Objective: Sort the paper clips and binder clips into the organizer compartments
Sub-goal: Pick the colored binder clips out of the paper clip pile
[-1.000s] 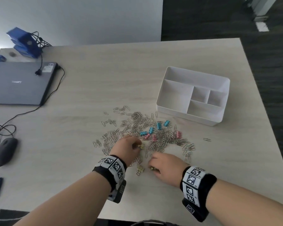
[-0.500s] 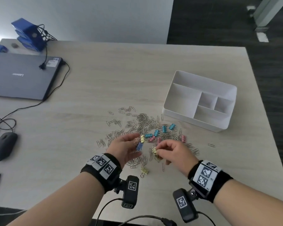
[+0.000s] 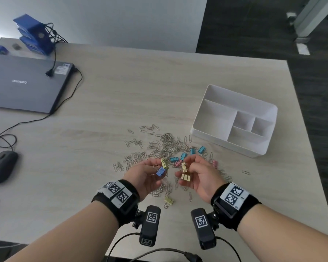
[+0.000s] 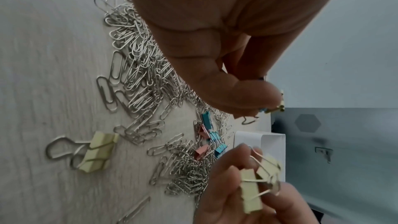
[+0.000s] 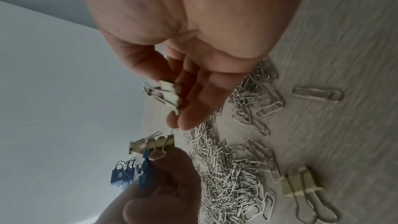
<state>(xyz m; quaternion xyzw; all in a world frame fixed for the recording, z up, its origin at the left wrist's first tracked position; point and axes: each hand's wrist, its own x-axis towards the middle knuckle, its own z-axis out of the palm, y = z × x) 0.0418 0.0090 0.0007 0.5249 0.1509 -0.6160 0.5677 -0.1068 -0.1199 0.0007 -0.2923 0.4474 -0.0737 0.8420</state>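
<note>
hands are raised together over the heap near the table's (image 3: 159, 95) front edge. left hand (image 3: 146, 174) pinches a blue binder clip (image 3: 161, 171) and a yellow binder clip (image 3: 164, 163); right hand (image 3: 199, 174) is curled on a cluster of yellow clips (image 3: 185, 172). paper clips (image 3: 165, 146) lie spread mid-table with teal clips (image 3: 184, 155) and pink clips (image 3: 177, 164) among them, and one stray yellow clip (image 3: 168, 201) sits nearer the front edge. white organizer (image 3: 199, 129) stands towards the right edge, well apart from both hands, its compartments showing nothing inside.

likely trouble: several clips held by fingertips alone could slip on the way across, or wire handles could snag loose paper clips and drag them into the wrong compartment.

hard to tell: how many yellow clips the right hand carries, whether they are clamped to each other, and the organizer's near compartment floors behind the front wall. wrist views are blurred around the fingers.
</note>
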